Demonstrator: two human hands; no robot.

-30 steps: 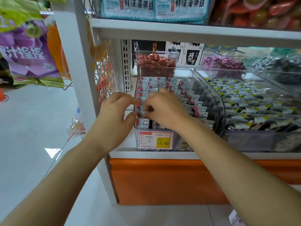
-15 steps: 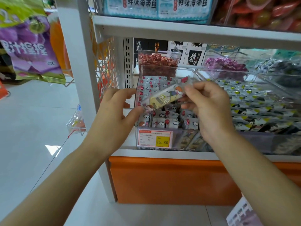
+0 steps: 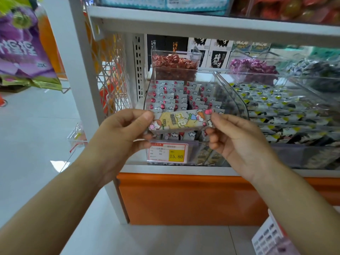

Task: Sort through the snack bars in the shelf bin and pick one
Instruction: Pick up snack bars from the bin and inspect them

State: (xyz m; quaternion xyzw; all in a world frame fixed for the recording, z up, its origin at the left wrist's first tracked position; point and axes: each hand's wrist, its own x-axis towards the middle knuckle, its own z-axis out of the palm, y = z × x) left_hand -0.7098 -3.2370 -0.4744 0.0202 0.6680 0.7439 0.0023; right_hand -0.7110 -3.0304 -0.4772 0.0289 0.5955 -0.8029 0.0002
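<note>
A snack bar [image 3: 181, 120] in a silver and yellow cartoon wrapper is held level in front of the shelf bin. My left hand [image 3: 121, 134] pinches its left end between thumb and fingers. My right hand [image 3: 237, 138] pinches its right end. Behind the bar stands the clear shelf bin [image 3: 237, 105], filled with several rows of the same silver bars standing on end. A price tag [image 3: 168, 153] reading 15.80 is fixed to the bin's front.
A second clear bin [image 3: 294, 111] of black and yellow packets sits to the right. Smaller bins of red sweets [image 3: 173, 68] and purple sweets [image 3: 252, 68] stand behind. The upper shelf board [image 3: 202, 24] hangs overhead. A white upright post [image 3: 81, 74] is at the left.
Both hands went from digging among the bars in the bin to lifting one bar out; it now sits lower, level and nearer to me, pinched at both ends.
</note>
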